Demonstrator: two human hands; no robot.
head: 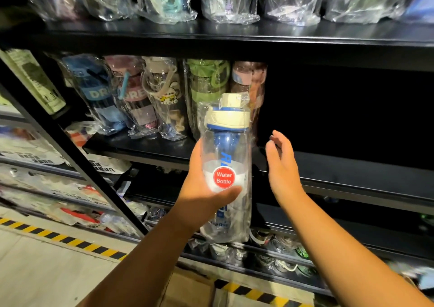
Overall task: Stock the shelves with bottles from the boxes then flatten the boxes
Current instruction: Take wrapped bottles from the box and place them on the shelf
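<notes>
Head view: left hand point(199, 196) grips the wrapped water bottle point(226, 166) at mid-body; right hand point(281, 166), at 3 o'clock, is open. Looks light, wrap probably slippery.

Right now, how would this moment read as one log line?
step: shelving | left hand: grips wrapped water bottle | right hand: open, beside it, not touching | middle shelf: bottle row at left

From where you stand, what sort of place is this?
Probably a shop or stockroom: black shelves lined with plastic-wrapped bottles, a wrapped water bottle in the left hand, and hazard tape on the floor.
</notes>
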